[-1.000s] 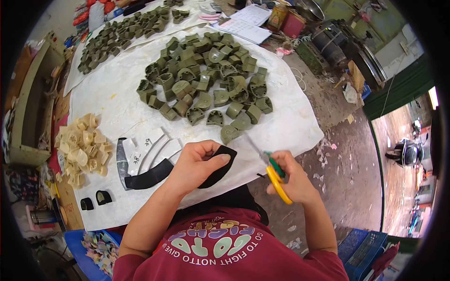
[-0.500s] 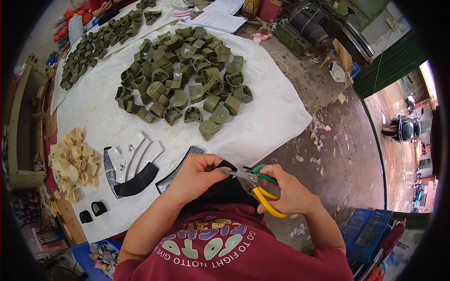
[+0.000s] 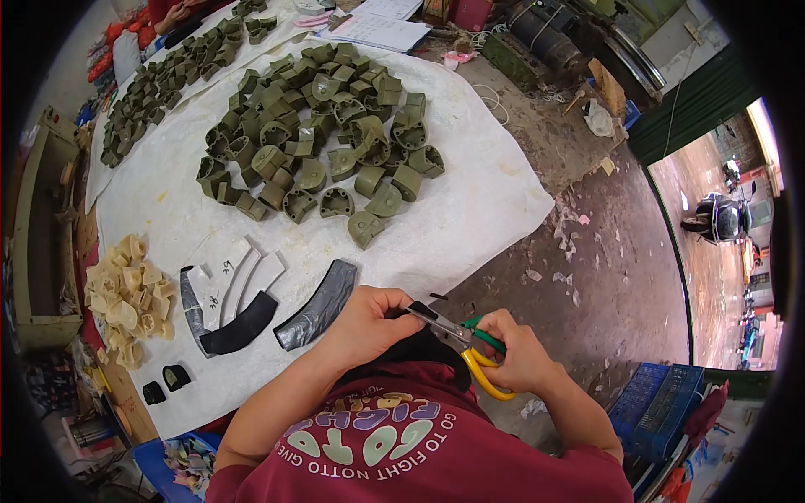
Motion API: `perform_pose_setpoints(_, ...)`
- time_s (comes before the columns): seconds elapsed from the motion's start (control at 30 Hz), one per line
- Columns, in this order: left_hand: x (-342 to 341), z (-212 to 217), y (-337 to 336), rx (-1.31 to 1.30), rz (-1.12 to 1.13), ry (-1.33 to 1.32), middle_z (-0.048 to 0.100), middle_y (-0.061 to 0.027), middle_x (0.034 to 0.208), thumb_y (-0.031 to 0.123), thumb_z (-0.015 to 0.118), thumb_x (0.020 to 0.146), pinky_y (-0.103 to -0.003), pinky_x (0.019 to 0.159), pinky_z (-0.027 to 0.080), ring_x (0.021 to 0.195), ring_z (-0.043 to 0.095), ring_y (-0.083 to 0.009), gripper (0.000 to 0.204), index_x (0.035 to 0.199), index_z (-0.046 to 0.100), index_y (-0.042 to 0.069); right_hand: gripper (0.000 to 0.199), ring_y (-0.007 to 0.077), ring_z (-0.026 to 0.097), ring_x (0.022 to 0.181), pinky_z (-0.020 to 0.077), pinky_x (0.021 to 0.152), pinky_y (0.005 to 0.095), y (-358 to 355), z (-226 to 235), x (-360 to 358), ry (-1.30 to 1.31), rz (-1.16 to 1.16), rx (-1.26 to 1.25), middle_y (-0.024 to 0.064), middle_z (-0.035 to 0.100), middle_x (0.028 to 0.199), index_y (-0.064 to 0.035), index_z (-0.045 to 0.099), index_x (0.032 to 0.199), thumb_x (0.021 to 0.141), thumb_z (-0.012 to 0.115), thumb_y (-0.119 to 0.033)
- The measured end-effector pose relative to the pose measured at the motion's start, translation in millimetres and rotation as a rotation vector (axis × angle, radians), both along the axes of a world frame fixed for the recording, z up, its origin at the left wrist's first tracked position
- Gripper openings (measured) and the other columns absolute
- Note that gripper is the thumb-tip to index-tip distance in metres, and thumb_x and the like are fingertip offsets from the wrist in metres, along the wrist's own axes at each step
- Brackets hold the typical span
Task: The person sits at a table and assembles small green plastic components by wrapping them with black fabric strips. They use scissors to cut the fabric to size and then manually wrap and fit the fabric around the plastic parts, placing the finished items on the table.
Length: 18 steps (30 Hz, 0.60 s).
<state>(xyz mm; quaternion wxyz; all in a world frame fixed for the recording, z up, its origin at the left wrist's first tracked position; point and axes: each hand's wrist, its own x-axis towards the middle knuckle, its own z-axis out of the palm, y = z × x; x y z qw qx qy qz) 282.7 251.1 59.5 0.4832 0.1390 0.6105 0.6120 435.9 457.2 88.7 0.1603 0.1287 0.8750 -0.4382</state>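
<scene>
My left hand (image 3: 377, 320) pinches a small black piece (image 3: 422, 309) between thumb and fingertips, near the table's front edge. My right hand (image 3: 517, 354) grips scissors (image 3: 449, 327) with one green and one yellow handle. Their blades point left and meet the black piece close to my left fingertips. A small dark strip (image 3: 438, 296) shows just beyond the blades; whether it is falling or lying lower down I cannot tell. Left of my left hand lies a curved grey-and-black strip (image 3: 317, 306). Beside it is a curved black strip (image 3: 241, 325) next to white curved templates (image 3: 239, 277).
Olive-green moulded pieces (image 3: 314, 134) are heaped on the white-covered table (image 3: 470, 210), with cream ones (image 3: 130, 298) at its left. Two small black-edged pieces (image 3: 176, 377) lie nearer me. Blue crates (image 3: 658, 411) stand at right. Another person's hand (image 3: 174, 15) shows at top left.
Both hands have shifted slightly right, and the scissors' handles have come closer together. A small dark strip now shows past the blades. More of the grey-and-black strip is uncovered.
</scene>
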Motion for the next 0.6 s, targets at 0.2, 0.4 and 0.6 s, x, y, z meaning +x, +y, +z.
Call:
perform_pose_setpoints(0.2,8,-2,9,-0.001,-0.018,-0.045,0.061,0.0051,0.071,0.005,0.067,0.083,-0.018,0.058,0.040,0.064,0.050,-0.0007,0.004,0.084,0.069,0.001,0.042,0.0081,0.047,0.053,0.0385,0.051,0.0249,-1,-17,22,0.097,-0.034,0.003,0.0011,0.052,0.061,-0.0071,0.042,0.100,0.074,0.075,-0.009)
perform_pose_setpoints(0.4,15,-17,11,-0.006,-0.002,-0.006,0.062,0.0050,0.074,0.005,0.066,0.084,-0.018,0.058,0.040,0.065,0.051,-0.0009,0.006,0.087,0.069,0.001,0.042,0.0232,0.066,0.065,0.0490,0.060,0.0318,-3,-28,39,-0.015,-0.094,-0.027,0.0101,0.064,0.072,-0.0053,0.044,0.101,0.077,0.076,-0.019)
perform_pose_setpoints(0.6,27,-30,12,0.007,-0.079,0.018,0.063,0.0037,0.075,0.004,0.065,0.084,-0.018,0.059,0.040,0.066,0.051,-0.0013,0.007,0.087,0.069,0.000,0.043,0.0191,0.061,0.062,0.0482,0.059,0.0313,-12,-37,41,0.024,-0.131,-0.071,0.0091,0.061,0.072,-0.0064,0.044,0.105,0.080,0.075,-0.021)
